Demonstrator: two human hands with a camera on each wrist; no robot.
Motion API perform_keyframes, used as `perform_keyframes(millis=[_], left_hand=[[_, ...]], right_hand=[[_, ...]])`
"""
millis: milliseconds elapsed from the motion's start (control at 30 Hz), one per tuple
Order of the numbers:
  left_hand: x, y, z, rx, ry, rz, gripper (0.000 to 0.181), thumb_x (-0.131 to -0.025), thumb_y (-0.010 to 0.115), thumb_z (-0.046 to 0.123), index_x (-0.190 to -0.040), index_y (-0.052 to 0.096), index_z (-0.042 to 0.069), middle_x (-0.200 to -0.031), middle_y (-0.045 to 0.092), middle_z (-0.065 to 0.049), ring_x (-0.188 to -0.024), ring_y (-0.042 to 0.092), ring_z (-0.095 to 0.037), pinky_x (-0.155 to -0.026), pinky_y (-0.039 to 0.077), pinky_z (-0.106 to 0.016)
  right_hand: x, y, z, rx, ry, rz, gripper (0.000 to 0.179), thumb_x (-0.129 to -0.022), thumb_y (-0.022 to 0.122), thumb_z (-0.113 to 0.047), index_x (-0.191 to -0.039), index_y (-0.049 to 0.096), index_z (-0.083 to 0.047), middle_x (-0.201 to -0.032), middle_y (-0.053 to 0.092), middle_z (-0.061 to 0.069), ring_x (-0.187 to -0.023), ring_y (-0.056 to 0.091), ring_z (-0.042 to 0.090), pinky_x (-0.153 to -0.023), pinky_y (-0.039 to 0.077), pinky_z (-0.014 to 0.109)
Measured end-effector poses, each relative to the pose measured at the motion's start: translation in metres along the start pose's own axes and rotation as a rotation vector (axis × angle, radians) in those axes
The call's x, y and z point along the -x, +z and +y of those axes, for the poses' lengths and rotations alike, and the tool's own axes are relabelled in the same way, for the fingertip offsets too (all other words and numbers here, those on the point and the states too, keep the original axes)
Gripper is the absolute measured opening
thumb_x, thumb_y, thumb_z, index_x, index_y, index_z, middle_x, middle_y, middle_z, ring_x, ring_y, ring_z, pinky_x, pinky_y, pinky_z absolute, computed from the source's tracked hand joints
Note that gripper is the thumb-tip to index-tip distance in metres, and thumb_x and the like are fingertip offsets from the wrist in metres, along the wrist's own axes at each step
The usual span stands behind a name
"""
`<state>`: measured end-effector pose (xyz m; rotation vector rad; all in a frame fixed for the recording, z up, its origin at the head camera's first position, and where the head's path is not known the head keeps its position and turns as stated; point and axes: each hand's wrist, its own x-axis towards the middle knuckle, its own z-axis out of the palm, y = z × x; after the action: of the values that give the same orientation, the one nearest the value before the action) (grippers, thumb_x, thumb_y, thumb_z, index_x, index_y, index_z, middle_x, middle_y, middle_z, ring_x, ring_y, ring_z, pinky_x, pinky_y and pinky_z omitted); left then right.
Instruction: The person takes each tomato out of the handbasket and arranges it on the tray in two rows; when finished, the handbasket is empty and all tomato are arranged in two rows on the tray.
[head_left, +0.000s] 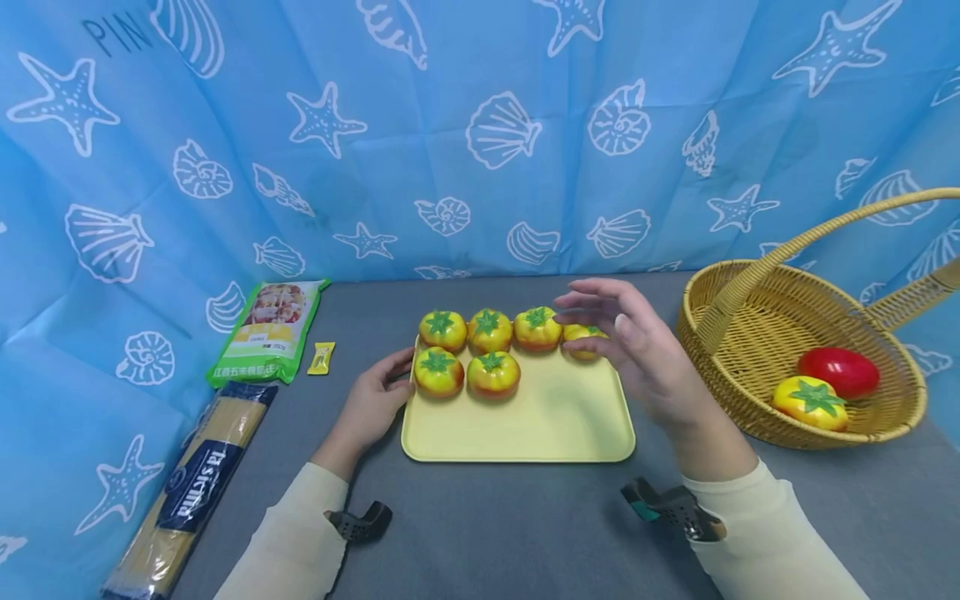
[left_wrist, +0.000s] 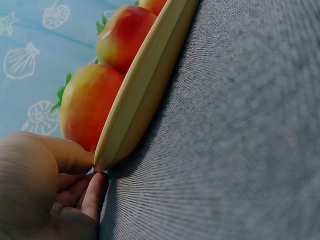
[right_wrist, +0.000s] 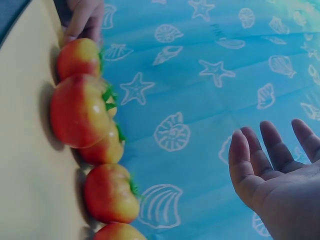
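Pasta packet [head_left: 187, 492]: long blue and clear pack, far left, near edge of the grey table [head_left: 487, 533].
Green bag [head_left: 272, 331]: left, far side, lying flat.
Yellow sachet [head_left: 322, 358]: just right of the green bag.
Left hand [head_left: 372, 406]: fingers and thumb pinch the left rim of the tray, as the left wrist view shows [left_wrist: 95, 162]; holds nothing else.
Tray [head_left: 555, 421]: pale yellow, centre, long axis running left to right; near half bare.
Toy tomatoes: six on the tray's far part, four in the far row, two in front at left [head_left: 438, 371].
Fourth tomato [head_left: 581, 337]: right end of the far row, partly hidden behind the right hand's fingers.
Right hand [head_left: 637, 350]: fingers straight and spread, holding nothing, above the tray's far right corner.
Key relation: the fourth tomato lies just left of and beyond the right palm; contact cannot be told; the right hand is the nearer.
Basket [head_left: 757, 417]: wicker, right, well apart from the tray, holding one yellow tomato [head_left: 812, 402] and one red fruit [head_left: 838, 371].
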<state>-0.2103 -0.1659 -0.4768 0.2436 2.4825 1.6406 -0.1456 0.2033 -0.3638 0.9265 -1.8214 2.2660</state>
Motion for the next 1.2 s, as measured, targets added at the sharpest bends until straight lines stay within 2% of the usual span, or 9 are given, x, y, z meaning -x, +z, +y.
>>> perform_keyframes(millis=[233,467,667,833,1033,1200], left_hand=[[0.0,0.0,0.0,0.0,-0.016,-0.002,0.058,-0.107,0.062,0.004,-0.164,0.049,0.005,-0.154,0.057,-0.019,-0.136,0.061,-0.032,-0.112,0.052,-0.047],[0.001,0.0,0.004,-0.003,-0.014,-0.002,0.059,-0.106,0.062,0.003,-0.164,0.048,0.004,-0.154,0.057,-0.02,-0.136,0.061,-0.034,-0.112,0.052,-0.047],[0.001,0.0,0.002,-0.027,-0.018,0.006,0.059,-0.107,0.062,0.005,-0.164,0.049,0.005,-0.154,0.057,-0.019,-0.136,0.061,-0.033,-0.112,0.052,-0.047],[0.001,0.0,0.0,-0.041,-0.021,0.006,0.059,-0.107,0.062,0.007,-0.164,0.049,0.006,-0.155,0.057,-0.017,-0.137,0.061,-0.032,-0.112,0.052,-0.046],[0.001,0.0,0.001,-0.029,-0.018,0.006,0.059,-0.107,0.062,0.006,-0.164,0.049,0.006,-0.154,0.057,-0.018,-0.137,0.061,-0.033,-0.112,0.051,-0.047],[0.001,0.0,0.001,-0.019,-0.016,0.0,0.058,-0.107,0.062,0.005,-0.164,0.049,0.005,-0.155,0.057,-0.019,-0.138,0.06,-0.033,-0.113,0.05,-0.047]], right_hand=[[0.0,0.002,-0.016,-0.045,-0.065,-0.071,0.048,-0.117,0.043,-0.029,-0.157,0.047,-0.002,-0.15,0.051,0.025,-0.136,0.052,0.04,-0.106,0.052,0.044],[0.0,-0.005,-0.034,-0.135,-0.219,-0.148,0.052,-0.116,0.04,-0.023,-0.159,0.04,0.006,-0.153,0.05,0.026,-0.142,0.048,0.039,-0.109,0.048,0.044],[0.003,-0.017,-0.052,-0.2,-0.295,-0.142,0.053,-0.111,0.044,-0.02,-0.156,0.041,0.009,-0.151,0.053,0.025,-0.141,0.048,0.038,-0.11,0.047,0.043],[0.01,-0.035,-0.065,-0.277,-0.348,-0.107,0.056,-0.109,0.048,-0.018,-0.153,0.037,0.016,-0.149,0.052,0.033,-0.138,0.048,0.045,-0.108,0.047,0.046],[0.02,-0.055,-0.082,-0.331,-0.395,-0.021,0.061,-0.106,0.056,-0.019,-0.15,0.036,0.018,-0.146,0.053,0.037,-0.135,0.05,0.049,-0.107,0.046,0.047],[0.028,-0.067,-0.093,-0.302,-0.418,0.057,0.059,-0.106,0.06,-0.017,-0.148,0.036,0.016,-0.145,0.055,0.036,-0.134,0.052,0.048,-0.108,0.046,0.045]])
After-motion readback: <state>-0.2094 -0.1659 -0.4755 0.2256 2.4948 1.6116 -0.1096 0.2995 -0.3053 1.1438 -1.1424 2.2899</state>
